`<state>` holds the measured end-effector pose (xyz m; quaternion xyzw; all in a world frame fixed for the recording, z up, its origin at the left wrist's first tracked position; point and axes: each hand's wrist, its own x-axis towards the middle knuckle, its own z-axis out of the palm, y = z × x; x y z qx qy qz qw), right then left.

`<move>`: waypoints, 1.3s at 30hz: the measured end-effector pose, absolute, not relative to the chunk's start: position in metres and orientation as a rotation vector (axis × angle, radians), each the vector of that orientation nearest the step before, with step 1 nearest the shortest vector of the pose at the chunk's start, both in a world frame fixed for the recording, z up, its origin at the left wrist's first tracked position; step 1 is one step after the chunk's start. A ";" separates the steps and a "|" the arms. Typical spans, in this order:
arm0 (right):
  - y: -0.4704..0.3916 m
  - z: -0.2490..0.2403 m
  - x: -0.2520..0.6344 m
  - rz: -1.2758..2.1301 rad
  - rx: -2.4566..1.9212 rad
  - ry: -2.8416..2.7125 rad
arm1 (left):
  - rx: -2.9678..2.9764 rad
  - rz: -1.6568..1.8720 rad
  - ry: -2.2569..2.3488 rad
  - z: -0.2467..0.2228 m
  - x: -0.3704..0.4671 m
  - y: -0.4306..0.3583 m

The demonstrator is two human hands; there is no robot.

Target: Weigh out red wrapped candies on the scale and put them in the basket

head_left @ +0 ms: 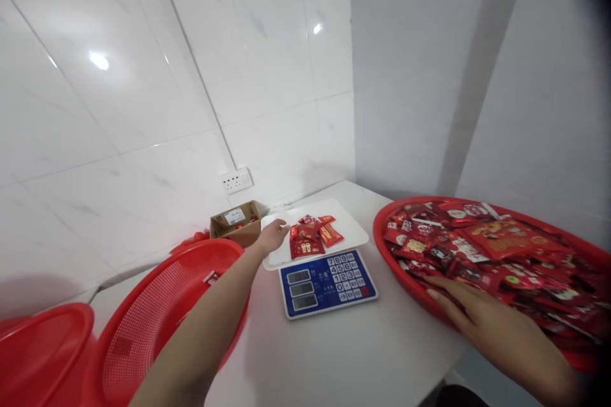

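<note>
My left hand [273, 236] reaches over the left edge of the white scale pan [351, 238], fingers stretched out beside a small pile of red snack packets [308, 241]. I see nothing held in it. The pan belongs to a digital scale with a blue keypad and display panel [329, 283]. On the right, my right hand [482, 311] lies with extended fingers at the near rim of a wide red basket [389, 254]. Its fingertips are over the red and dark snack packets [439, 248] that fill the basket, and it grips none that I can see.
A red perforated basket [138, 311] stands left of the scale, under my left forearm, with another red basin [48, 350] farther left. Behind is an open cardboard box [248, 229]. A wall socket [236, 180] sits above it. Walls border the white table [363, 356] behind and right.
</note>
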<state>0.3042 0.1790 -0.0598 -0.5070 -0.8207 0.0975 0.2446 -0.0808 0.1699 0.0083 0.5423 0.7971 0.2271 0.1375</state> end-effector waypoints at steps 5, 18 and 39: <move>0.178 -0.055 0.303 0.267 -1.438 -2.330 | 1.741 0.536 2.288 0.009 -0.079 0.167; 0.178 -0.057 0.303 0.255 -1.436 -2.319 | 2.090 0.378 2.164 0.003 -0.071 0.165; 0.174 -0.049 0.300 0.231 -1.471 -2.363 | 2.032 0.517 2.143 0.002 -0.065 0.191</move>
